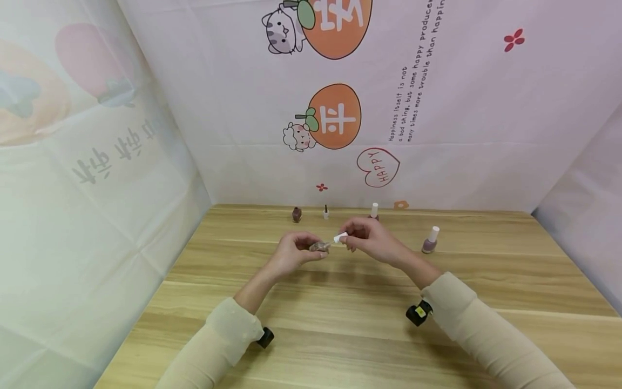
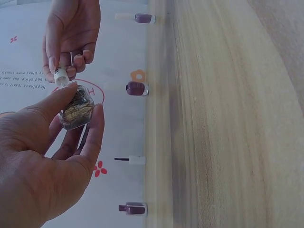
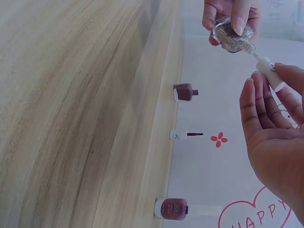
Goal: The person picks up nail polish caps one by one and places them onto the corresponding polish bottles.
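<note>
My left hand (image 1: 291, 254) is curled around a small glitter polish bottle (image 2: 76, 108), thumb on one side and fingers on the other, holding it tilted above the tabletop (image 1: 340, 335) so its neck points toward my other hand. My right hand (image 1: 371, 240) pinches the white cap (image 3: 270, 73) between thumb and fingertips; the brush stem runs from the cap back toward the bottle's mouth, so the cap is off the thread and the brush is only just clear of the neck, or still partly in it. I cannot tell which from these views. Both hands hover mid-table, close together, neither resting on the wood.

I judge that I am at the opening step: cap unscrewed, brush at the mouth of the bottle. The next move calls for a steady bottle hand and a straight pull along the neck, so the bristles wipe on the rim and do not drip.

Further out, along the back edge of the tabletop, stand an open dark bottle (image 1: 296, 214) without its cap, a white cap with its brush pointing up (image 1: 325, 212), and a capped dark bottle (image 1: 374, 210) just behind my right hand. Off to the right, nearer me, a mauve bottle with a white cap (image 1: 430, 240) stands alone. A printed cloth backdrop (image 1: 437, 108) rises behind it all.
</note>
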